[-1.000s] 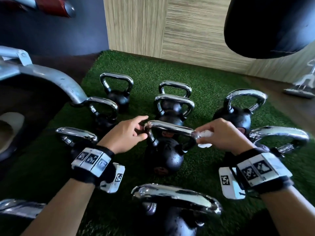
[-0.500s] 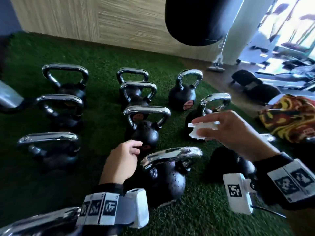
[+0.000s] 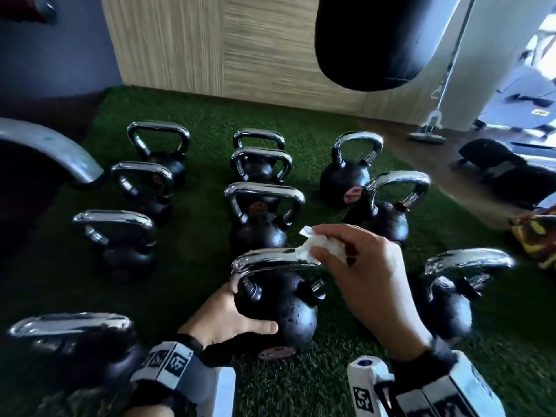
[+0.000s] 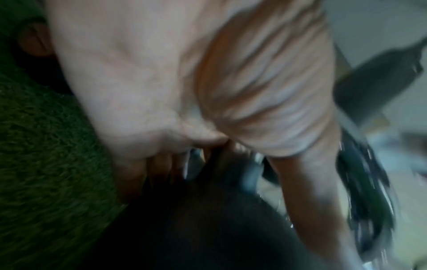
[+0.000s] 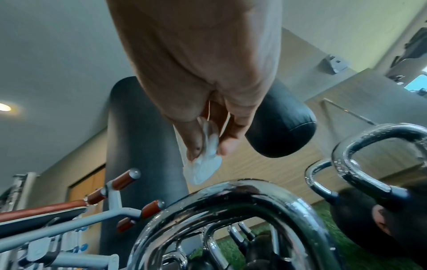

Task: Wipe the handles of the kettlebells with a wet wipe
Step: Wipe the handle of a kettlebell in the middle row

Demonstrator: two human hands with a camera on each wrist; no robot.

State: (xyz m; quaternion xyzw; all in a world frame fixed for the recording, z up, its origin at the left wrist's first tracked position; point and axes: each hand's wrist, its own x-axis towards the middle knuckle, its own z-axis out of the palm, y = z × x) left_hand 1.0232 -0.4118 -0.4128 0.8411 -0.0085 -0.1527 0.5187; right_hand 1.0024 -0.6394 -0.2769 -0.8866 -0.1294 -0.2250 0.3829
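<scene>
The left hand (image 3: 228, 317) grasps the near kettlebell (image 3: 279, 314) body, steadying it. The right hand (image 3: 364, 281) fingers pinch the wet wipe (image 3: 319, 246) just above its chrome handle (image 3: 267, 260), ready for wiping.

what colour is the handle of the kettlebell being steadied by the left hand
Shiny chrome silver handle above a black body; clearest in the head view.

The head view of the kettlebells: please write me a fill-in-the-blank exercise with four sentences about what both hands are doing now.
1. The right hand pinches a crumpled white ____.
2. The left hand grips the round black ____ of the nearest black kettlebell with a chrome handle.
3. The kettlebells stand on ____ artificial turf.
4. A black ____ bag hangs above the turf.

Missing words: wet wipe; body; green; punching
</scene>
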